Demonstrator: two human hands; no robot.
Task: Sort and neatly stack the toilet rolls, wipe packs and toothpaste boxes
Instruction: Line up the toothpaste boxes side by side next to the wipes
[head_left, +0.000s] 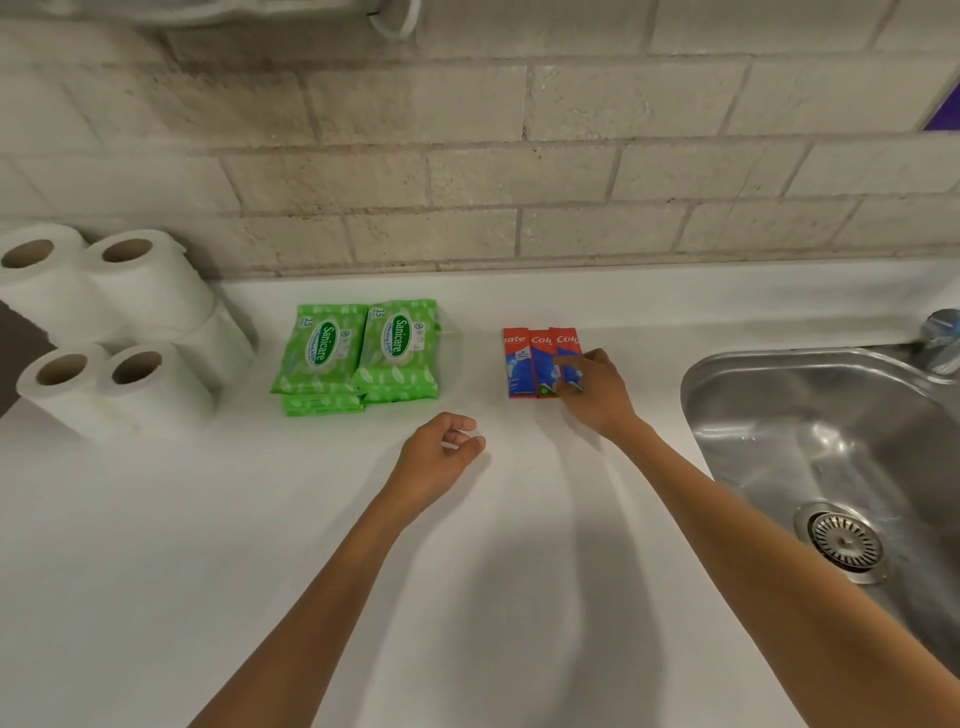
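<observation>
Several white toilet rolls (111, 322) stand stacked upright at the far left of the white counter (467, 545). Green wipe packs (358, 353) lie in two side-by-side piles left of centre. Three red and blue toothpaste boxes (535, 364) lie side by side right of centre. My right hand (592, 389) rests on the rightmost box, fingers spread over its lower end. Loosely curled just above the counter, my left hand (441, 457) holds nothing, in front of the gap between the wipes and the boxes.
A steel sink (831, 457) with a drain strainer fills the right side, its tap (940, 338) at the back right. A pale brick wall (467, 156) runs along the back of the counter.
</observation>
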